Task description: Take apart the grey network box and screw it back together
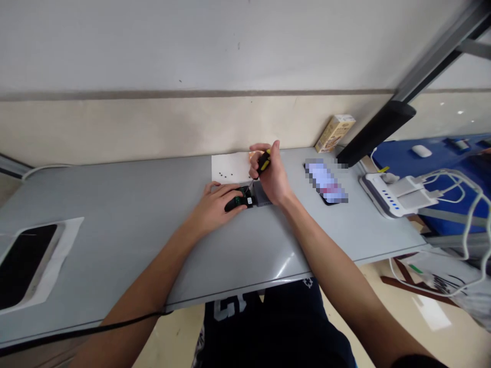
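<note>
My right hand [273, 176] is closed around the black and yellow handle of a screwdriver [264, 161]. Its thin shaft slants down onto a small black device with a green circuit board [249, 200]. From the left side, my left hand [219, 205] grips this device and holds it against the table, fingers above and thumb below. A dark grey block [262, 195] sits against the device's right end, partly under my right hand; I cannot tell whether they are joined. Behind the hands lies a white sheet of paper [230, 166] with several tiny dark pieces, apparently screws.
A phone [326, 183] with a lit, blurred screen lies right on the grey table [126, 214]. Beyond it are a small carton [335, 134], a black cylinder [378, 133] and a white charging unit [399, 194] with cables. A black-screened device [28, 263] lies far left.
</note>
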The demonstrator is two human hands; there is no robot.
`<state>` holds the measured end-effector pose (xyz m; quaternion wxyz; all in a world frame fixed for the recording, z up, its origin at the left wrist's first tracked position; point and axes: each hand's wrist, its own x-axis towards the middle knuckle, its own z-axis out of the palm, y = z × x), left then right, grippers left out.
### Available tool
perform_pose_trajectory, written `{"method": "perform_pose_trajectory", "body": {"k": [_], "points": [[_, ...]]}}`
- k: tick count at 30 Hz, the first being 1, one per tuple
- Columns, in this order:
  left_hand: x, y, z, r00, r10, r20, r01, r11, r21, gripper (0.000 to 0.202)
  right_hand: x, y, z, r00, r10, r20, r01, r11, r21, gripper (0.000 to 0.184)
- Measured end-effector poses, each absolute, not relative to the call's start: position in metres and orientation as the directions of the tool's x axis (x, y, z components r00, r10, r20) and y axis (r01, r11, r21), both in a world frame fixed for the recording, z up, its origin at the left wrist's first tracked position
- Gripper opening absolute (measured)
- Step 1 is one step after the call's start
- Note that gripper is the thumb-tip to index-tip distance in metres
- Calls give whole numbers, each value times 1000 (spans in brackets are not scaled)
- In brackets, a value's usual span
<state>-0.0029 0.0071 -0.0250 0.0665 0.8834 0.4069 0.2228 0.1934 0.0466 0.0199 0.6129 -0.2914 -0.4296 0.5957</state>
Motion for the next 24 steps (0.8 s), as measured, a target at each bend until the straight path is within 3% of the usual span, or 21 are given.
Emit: {"method": "perform_pose_trajectory", "body": {"k": [6,12,16,21,24], "points": [[-3,7,-24,558,759,336,688,-649,324,24,199,44,23,-138,977,160,-554,58,-831,41],[-3,6,-22,560,774,294,689,-633,353,26,197,45,20,-114,975,189,-472,114,-874,46],[-3,6,-23,557,771,309,692,-637,340,25,198,46,26,-169,972,160,-543,44,-839,54],[-4,6,-23,568,756,326,683,-654,326,25,205,44,27,-230,964,136,-616,-36,-787,35],[-4,6,-21,576,752,321,684,-658,314,24,204,43,24,-191,974,124,-586,-12,-810,44]]}}
